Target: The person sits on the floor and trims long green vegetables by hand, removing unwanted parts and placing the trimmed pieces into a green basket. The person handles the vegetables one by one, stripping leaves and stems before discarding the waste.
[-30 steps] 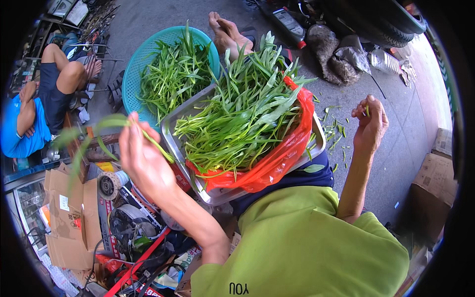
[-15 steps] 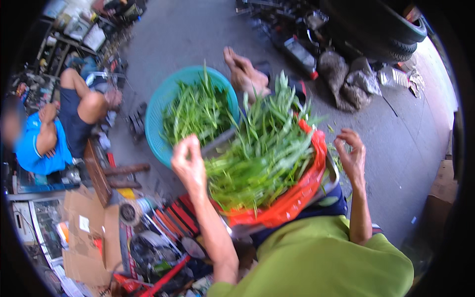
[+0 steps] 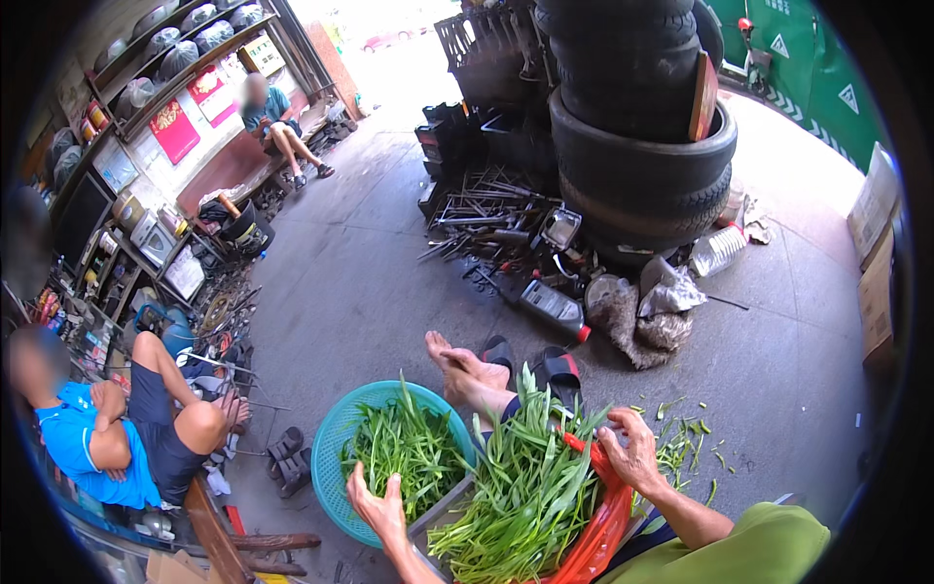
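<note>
Long leafy greens point(image 3: 516, 496) lie heaped on my lap, with a red plastic bag point(image 3: 605, 521) along their right side. Left of the heap, on the floor, a teal mesh basket point(image 3: 334, 457) holds more cut greens point(image 3: 409, 453). My left hand point(image 3: 381, 501) is over the basket's near rim, thumb and fingers apart, nothing in it. At the heap's right edge, beside the top of the bag, my right hand point(image 3: 634, 453) has its fingers curled in; what they pinch, if anything, is hidden.
Green stem bits point(image 3: 686, 438) litter the floor at right. Sandals point(image 3: 559, 370) lie past my bare feet point(image 3: 467, 365). Ahead stand stacked tyres point(image 3: 642, 146) and a dark bottle point(image 3: 555, 307). A person in blue point(image 3: 97, 438) sits at left; another point(image 3: 272, 122) sits far back on a bench.
The view has tilted up, showing more of the floor and background. My left hand has gone from fingertips together to spread fingers by the basket. My right hand has come in to the greens' edge.
</note>
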`<state>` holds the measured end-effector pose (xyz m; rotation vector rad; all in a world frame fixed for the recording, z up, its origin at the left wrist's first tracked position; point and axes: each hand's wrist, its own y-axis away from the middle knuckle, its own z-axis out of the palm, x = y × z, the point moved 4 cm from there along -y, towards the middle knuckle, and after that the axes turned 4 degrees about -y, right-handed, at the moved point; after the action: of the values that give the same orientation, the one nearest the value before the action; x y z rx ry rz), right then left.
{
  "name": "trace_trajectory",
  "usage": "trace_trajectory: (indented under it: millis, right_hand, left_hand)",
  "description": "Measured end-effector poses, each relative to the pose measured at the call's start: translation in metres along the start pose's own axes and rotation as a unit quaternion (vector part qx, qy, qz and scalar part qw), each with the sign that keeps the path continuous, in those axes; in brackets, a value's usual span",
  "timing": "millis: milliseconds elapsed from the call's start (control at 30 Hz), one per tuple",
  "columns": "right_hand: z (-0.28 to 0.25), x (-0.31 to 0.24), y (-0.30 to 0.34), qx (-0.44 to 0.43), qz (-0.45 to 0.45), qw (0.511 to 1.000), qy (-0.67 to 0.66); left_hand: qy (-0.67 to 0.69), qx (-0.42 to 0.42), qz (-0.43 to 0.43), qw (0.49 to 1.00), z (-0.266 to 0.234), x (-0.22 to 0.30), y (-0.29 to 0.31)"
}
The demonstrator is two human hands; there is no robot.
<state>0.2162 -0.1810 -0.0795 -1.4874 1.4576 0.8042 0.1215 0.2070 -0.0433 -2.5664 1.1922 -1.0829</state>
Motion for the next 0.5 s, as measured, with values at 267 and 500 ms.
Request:
trace_trajectory:
  millis: [267, 500]
  right_hand:
    - [0.012, 0.022, 0.016, -0.016, 0.082, 0.994, 0.075]
    - [-0.004, 0.026, 0.026, -0.010, 0.080, 0.993, 0.082]
  left_hand:
    - [-0.001, -0.132, -0.075, 0.988, 0.030, -0.056, -0.039]
    - [-0.111, -0.097, -0.040, 0.988, 0.024, -0.041, -0.062]
